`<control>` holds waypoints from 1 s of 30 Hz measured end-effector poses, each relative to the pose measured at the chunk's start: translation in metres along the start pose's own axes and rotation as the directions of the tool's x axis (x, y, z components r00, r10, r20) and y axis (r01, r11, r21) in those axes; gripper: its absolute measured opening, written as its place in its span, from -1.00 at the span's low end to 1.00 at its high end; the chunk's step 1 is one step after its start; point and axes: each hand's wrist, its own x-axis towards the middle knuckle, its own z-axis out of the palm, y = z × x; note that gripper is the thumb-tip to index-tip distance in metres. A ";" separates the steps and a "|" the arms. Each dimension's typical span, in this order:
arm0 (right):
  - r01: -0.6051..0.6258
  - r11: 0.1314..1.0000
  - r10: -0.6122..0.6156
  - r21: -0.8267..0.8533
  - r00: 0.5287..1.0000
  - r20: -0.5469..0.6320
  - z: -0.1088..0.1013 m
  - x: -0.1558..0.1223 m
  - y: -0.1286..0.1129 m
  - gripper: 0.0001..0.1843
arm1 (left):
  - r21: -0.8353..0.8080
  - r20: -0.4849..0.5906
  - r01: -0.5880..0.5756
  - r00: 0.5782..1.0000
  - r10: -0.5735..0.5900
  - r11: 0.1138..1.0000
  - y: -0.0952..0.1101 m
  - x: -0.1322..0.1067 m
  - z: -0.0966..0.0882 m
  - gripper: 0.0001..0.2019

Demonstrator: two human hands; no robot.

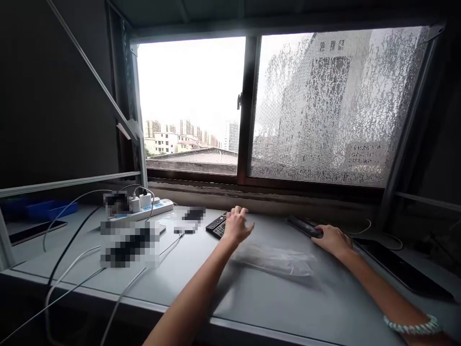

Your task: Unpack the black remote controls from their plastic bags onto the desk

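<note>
A black remote control (216,226) with rows of buttons lay at the back of the counter (270,307), just left of centre, its right end partly covered by the left hand (238,226). That hand's grip was slack, the fingers lifted and the thumb standing away to the right; whether any fingertip touched the remote could not be told. Farther right, a slim dark object (302,226) lay slantwise on the counter, and the right hand (333,239) had its grip closed on the near end of it.

Between the two forearms a crumpled clear plastic bag (284,262) lay flat, touching neither hand. Just right of the right forearm rested a flat black slab (403,266), and a pale beaded bracelet (412,327) circled that arm.

Left of the remote were pixelated dark items (129,246), too obscured to name, with white cables (122,293) running among them and over the front edge. Behind them a white power strip (162,208) carried white plugs (145,199). At the far left sat a blue tray (50,210), with a dark flat panel (38,232) before it. Beyond the counter rose a window (248,110), its right pane thick with droplets, its left showing buildings (180,139) under a white sky.
</note>
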 end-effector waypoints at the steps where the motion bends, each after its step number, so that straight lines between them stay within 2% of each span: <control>1: -0.005 1.000 0.005 -0.008 1.000 0.013 0.002 0.000 0.000 -0.66 | -0.025 0.003 -0.128 0.992 0.128 0.991 0.009 -0.004 0.002 -0.65; 3: -0.003 1.000 0.003 -0.018 1.000 0.021 0.006 0.000 0.002 -0.65 | -0.073 0.030 -0.331 0.942 0.334 0.941 0.027 -0.012 0.007 -0.68; 4: 0.000 1.000 0.000 -0.016 1.000 0.018 0.008 0.001 0.002 -0.65 | -0.100 0.057 -0.391 0.916 0.398 0.915 0.035 -0.017 0.010 -0.66; 8: 0.010 0.998 -0.011 0.061 1.000 0.006 0.009 0.002 0.004 -0.67 | -0.172 0.182 -0.446 0.862 0.474 0.878 0.056 -0.031 0.024 -0.59; 11: 0.034 0.987 -0.037 0.158 0.999 0.016 0.005 0.000 -0.001 -0.68 | -0.175 0.244 -0.423 0.856 0.456 0.889 0.061 -0.035 0.030 -0.64; 14: 0.090 0.961 -0.091 0.262 0.996 -0.006 -0.002 -0.004 -0.011 -0.71 | -0.159 0.246 -0.402 0.869 0.430 0.902 0.063 -0.036 0.033 -0.68; 17: 0.160 0.920 -0.128 0.358 0.985 -0.112 -0.011 -0.006 -0.024 -0.77 | -0.149 0.198 -0.401 0.884 0.424 0.904 0.065 -0.036 0.034 -0.62; 19: 0.220 0.888 -0.147 0.404 0.968 -0.205 -0.018 -0.009 -0.033 -0.81 | -0.133 0.124 -0.408 0.898 0.423 0.903 0.066 -0.034 0.033 -0.52; 22: 0.368 0.786 -0.225 0.496 0.919 -0.325 -0.030 -0.015 -0.049 -0.86 | -0.094 -0.029 -0.388 0.922 0.387 0.917 0.063 -0.028 0.029 -0.44; 25: 0.464 0.602 -0.319 0.650 0.886 -0.338 -0.042 -0.024 -0.063 -0.85 | -0.014 -0.163 -0.376 0.915 0.368 0.927 0.053 -0.019 0.019 -0.38; 28: 0.366 0.440 -0.364 0.820 0.908 -0.210 -0.052 -0.034 -0.073 -0.87 | 0.111 -0.202 -0.419 0.878 0.433 0.901 0.039 -0.010 0.004 -0.38; 30: 0.279 0.385 -0.377 0.880 0.918 -0.126 -0.056 -0.040 -0.078 -0.84 | 0.162 -0.174 -0.413 0.882 0.437 0.896 0.033 -0.007 -0.006 -0.42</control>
